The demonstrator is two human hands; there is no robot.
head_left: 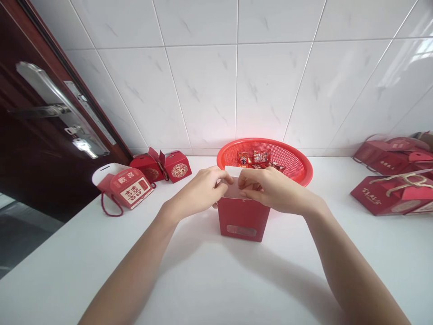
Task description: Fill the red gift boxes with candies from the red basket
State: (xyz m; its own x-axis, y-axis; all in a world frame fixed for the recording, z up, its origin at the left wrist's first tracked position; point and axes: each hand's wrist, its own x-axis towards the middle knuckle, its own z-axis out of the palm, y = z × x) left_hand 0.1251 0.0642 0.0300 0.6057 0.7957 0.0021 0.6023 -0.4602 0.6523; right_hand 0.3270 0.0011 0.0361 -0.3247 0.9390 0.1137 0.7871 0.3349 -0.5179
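A red paper gift box [242,218] with a small clear window low on its front stands upright on the white table. Its top is open and shows pale inner flaps. My left hand [213,186] is at the box's upper left edge, fingers curled and pinching the rim. At the upper right edge, my right hand [265,186] has its fingers bent and pressed together on the flap. Just behind the box sits a red mesh basket [297,164] holding several wrapped snacks [261,156]. My hands and the box hide part of the basket.
To the left stand an opened red box with a cord [126,186] and a red box with gold print [177,166]. More red boxes [389,155] lie at the right, one tied with rope [389,194]. A tiled wall [203,90] rises behind; a dark door [34,149] is at left.
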